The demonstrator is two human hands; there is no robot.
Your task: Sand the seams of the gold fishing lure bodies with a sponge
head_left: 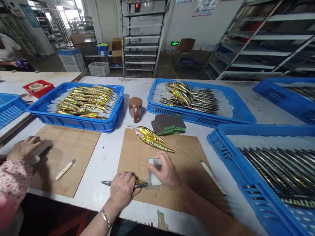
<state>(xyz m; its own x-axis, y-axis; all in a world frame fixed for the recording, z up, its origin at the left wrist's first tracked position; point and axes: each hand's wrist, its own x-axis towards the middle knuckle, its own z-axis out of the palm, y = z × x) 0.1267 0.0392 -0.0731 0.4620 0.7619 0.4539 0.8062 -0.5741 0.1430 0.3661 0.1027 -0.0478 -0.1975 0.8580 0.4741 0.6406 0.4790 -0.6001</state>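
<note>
Head view: left hand (124,188) clamped round a fishing lure (141,183).
From afar I see the lure cross the left edge of the cardboard (130,151); the right hand (167,171) pinches a pale block (154,176) at the clear lip (150,187), touching or not I cannot tell.

No wording or number can be read. Well beyond the right hand (164,170) and slightly rightward, a green lit sign (174,43) shows low on the wall (182,22), its marks too small. Higher and farther right of that hand, a poster (206,4) bears a yellow triangle (196,10) and illegible print.
</note>
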